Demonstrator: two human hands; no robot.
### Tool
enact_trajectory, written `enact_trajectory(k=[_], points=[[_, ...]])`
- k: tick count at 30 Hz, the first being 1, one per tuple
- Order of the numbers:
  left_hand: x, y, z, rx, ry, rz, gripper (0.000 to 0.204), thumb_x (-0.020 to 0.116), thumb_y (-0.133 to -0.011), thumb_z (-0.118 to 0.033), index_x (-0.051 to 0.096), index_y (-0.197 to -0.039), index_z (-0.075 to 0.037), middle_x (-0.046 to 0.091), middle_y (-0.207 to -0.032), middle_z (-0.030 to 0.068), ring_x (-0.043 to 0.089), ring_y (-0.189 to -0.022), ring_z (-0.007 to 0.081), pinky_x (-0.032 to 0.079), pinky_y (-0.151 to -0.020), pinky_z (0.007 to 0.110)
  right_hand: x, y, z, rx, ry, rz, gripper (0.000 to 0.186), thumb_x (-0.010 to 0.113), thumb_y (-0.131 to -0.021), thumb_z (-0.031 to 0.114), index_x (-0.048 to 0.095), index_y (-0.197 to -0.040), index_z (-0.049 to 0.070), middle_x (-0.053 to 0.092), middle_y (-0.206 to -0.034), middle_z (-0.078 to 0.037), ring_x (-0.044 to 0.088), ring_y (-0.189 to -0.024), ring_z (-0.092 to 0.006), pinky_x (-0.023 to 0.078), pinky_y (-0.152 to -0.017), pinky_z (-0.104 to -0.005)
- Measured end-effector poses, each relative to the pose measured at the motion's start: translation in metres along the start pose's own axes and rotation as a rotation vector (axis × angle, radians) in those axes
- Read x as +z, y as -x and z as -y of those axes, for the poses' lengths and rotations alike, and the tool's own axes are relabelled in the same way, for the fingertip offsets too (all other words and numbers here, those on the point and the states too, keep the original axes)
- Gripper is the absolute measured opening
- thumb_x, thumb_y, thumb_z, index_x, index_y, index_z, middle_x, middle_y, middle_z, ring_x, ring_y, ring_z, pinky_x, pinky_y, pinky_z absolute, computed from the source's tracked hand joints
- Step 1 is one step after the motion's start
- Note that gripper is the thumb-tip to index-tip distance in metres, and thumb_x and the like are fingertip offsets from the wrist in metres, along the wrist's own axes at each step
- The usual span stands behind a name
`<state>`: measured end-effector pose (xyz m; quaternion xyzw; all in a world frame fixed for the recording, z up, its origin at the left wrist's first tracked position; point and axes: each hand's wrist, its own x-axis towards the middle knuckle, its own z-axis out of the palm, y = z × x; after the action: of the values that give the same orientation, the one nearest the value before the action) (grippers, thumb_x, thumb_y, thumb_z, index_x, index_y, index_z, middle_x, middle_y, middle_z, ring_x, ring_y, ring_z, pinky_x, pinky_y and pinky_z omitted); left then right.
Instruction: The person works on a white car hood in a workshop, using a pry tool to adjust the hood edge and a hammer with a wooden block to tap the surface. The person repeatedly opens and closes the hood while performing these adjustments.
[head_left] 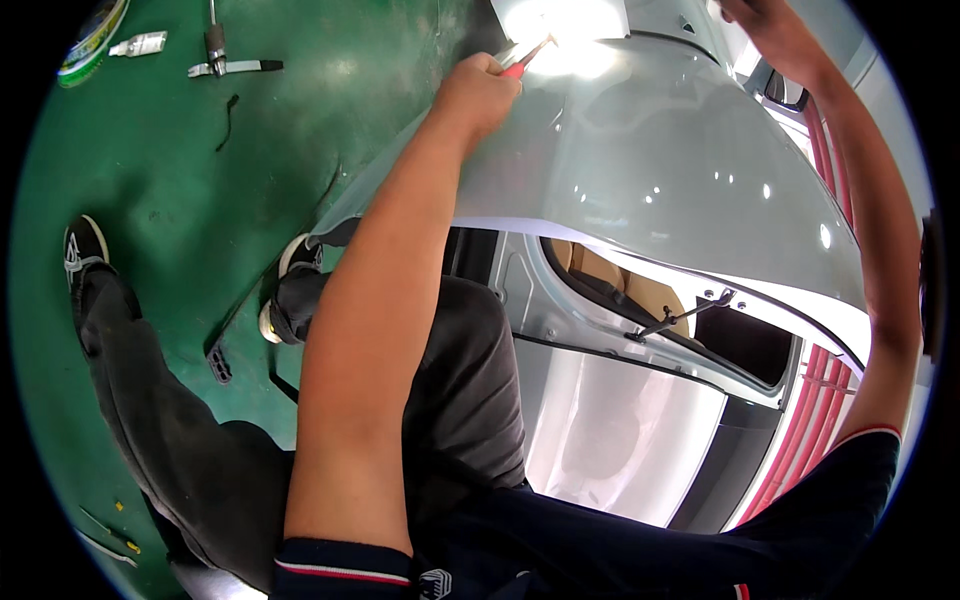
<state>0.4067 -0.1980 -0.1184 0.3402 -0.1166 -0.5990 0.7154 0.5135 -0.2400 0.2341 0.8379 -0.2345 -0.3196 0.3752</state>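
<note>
My left hand (478,97) is closed round a red-handled tool (514,69), whose thin metal end lies in the bright glare of a white lit panel (560,16), above the pale grey-green car body panel (640,150). A pale strip beside the tool is hard to make out. My right hand (760,24) is high at the upper right, partly cut off by the picture's edge, fingers curled on something I cannot make out. Below the panel's lower edge, a black strut (675,319) spans to an inner frame around an opening (610,267) with beige shapes inside.
My bent legs and shoes (85,245) rest on the green floor (170,150). Hand tools (216,55), a small bottle (145,43), a round container (85,55) and a long black rod (255,290) lie around them. Red pipes (815,410) run at the right, near a mirror (786,92).
</note>
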Motion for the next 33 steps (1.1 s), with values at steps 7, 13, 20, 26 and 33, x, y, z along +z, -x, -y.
enact_trajectory(k=[7, 13, 20, 26, 33], points=[[-0.017, -0.002, 0.005, 0.11, -0.058, -0.043, 0.026, 0.068, -0.09, -0.021, 0.066, -0.11, -0.003, 0.06, -0.076, 0.001, 0.051, -0.066, 0.0111, 0.041, -0.06, 0.029, 0.076, -0.044, -0.013, -0.179, 0.021, 0.075, 0.039, 0.053, -0.103, 0.026, 0.06, -0.136, 0.006, 0.072, -0.107, -0.025, 0.069, -0.102, -0.0416, 0.053, -0.092, -0.0482], [-0.006, -0.004, 0.006, 0.078, -0.113, 0.015, 0.025, 0.068, -0.091, -0.022, 0.066, -0.11, -0.005, 0.059, -0.076, 0.0005, 0.051, -0.067, 0.0105, 0.041, -0.061, 0.029, 0.089, -0.047, -0.014, -0.224, 0.036, 0.089, 0.042, 0.052, -0.104, 0.032, 0.061, -0.135, 0.006, 0.071, -0.117, -0.025, 0.067, -0.11, -0.0442, 0.052, -0.098, -0.0491], [-0.008, -0.005, 0.009, 0.061, -0.102, 0.051, 0.029, 0.069, -0.086, -0.019, 0.068, -0.109, -0.003, 0.07, -0.097, 0.0122, 0.064, -0.088, 0.0228, 0.051, -0.078, 0.039, 0.099, -0.059, -0.022, -0.199, -0.019, -0.01, 0.042, 0.052, -0.104, 0.032, 0.062, -0.134, 0.006, 0.071, -0.118, -0.025, 0.067, -0.111, -0.0442, 0.052, -0.098, -0.0487], [-0.008, 0.005, 0.002, 0.015, -0.11, 0.044, 0.031, 0.069, -0.087, -0.02, 0.068, -0.113, -0.004, 0.068, -0.094, 0.01, 0.062, -0.082, 0.0201, 0.049, -0.071, 0.037, 0.12, -0.047, -0.021, -0.12, -0.017, 0.043, 0.038, 0.05, -0.103, 0.028, 0.066, -0.127, 0.003, 0.072, -0.115, -0.024, 0.069, -0.107, -0.0428, 0.053, -0.094, -0.049], [-0.003, 0.003, 0.003, 0.016, -0.061, 0.027, 0.031, 0.07, -0.087, -0.021, 0.068, -0.114, -0.005, 0.063, -0.083, 0.0039, 0.055, -0.073, 0.0125, 0.044, -0.066, 0.032, 0.119, -0.061, -0.048, -0.237, -0.006, -0.085, 0.038, 0.053, -0.103, 0.029, 0.067, -0.127, 0.003, 0.072, -0.113, -0.025, 0.071, -0.102, -0.0412, 0.055, -0.091, -0.0471]])
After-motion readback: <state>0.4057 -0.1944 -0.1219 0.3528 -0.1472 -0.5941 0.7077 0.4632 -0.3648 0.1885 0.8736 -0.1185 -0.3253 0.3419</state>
